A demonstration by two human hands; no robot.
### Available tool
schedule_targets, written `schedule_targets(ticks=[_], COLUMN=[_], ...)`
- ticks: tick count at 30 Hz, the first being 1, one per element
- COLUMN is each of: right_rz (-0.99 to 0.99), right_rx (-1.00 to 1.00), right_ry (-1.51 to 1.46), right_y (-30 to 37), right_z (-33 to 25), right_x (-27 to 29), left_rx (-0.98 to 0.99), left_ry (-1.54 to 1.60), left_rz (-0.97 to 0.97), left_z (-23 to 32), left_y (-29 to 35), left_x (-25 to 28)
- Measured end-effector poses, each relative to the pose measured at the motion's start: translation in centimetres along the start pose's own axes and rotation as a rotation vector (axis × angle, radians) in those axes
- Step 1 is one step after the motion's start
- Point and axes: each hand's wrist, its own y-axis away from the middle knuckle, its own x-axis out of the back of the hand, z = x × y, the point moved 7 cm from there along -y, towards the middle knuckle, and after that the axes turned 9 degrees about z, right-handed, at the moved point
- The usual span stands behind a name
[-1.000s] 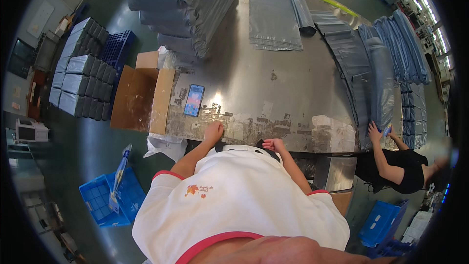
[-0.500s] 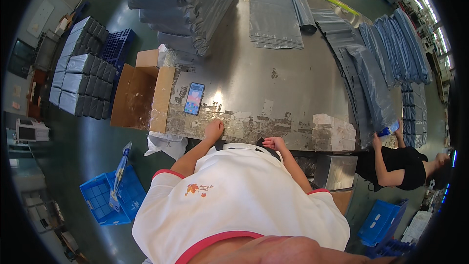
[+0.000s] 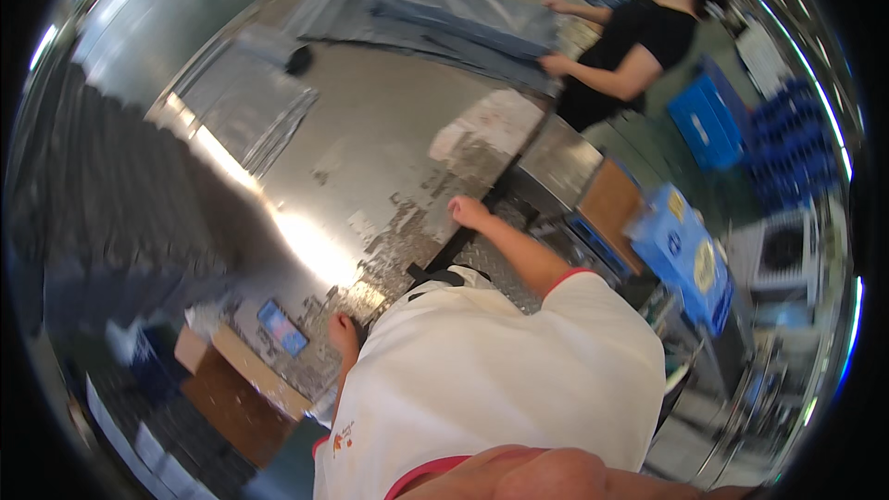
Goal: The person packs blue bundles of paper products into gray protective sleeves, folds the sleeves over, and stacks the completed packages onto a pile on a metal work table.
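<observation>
My left hand (image 3: 344,334) is closed in a loose fist at the metal table's (image 3: 366,93) near edge, with nothing seen in it. Close by, to its left, a phone (image 3: 282,328) with a lit screen lies flat on the worn tabletop, apart from the hand. My right hand (image 3: 469,212) is over the near edge farther right, its fingers curled in and no object showing. The picture is somewhat blurred, so fine finger detail is lost. Grey plastic bags (image 3: 245,106) lie flat in a stack on the far part of the table.
A tall stack of grey bags (image 3: 111,185) rises on the left, beside an open cardboard box (image 3: 236,407). More grey bags (image 3: 444,18) cover the far side, where a person in black (image 3: 620,56) handles them. Blue packaging (image 3: 681,250) and a metal cabinet (image 3: 560,162) stand at right.
The view has swung to the right, bringing the co-worker and blue packaging further in. My right hand has come away from my waist to the table edge; the left stays near the phone.
</observation>
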Motion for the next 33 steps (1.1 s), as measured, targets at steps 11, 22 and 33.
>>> schedule_targets(ticks=[11, 22, 33], right_rz=[-0.216, -0.413, -0.193], right_rx=[-0.384, -0.023, 0.615], right_ry=[1.276, 1.427, 0.841], right_y=[7.7, -1.6, -18.4], right_z=[16.7, 9.8, -25.5], right_x=[25.6, 16.2, 7.9], left_rx=[-0.1, 0.044, 0.081], left_ry=[-0.008, -0.077, 0.27], left_rz=[-0.108, -0.003, -0.357], left_z=[-3.0, -1.1, 3.6], left_y=[-1.0, -0.4, -4.5], left_x=[-2.1, 0.5, -3.5])
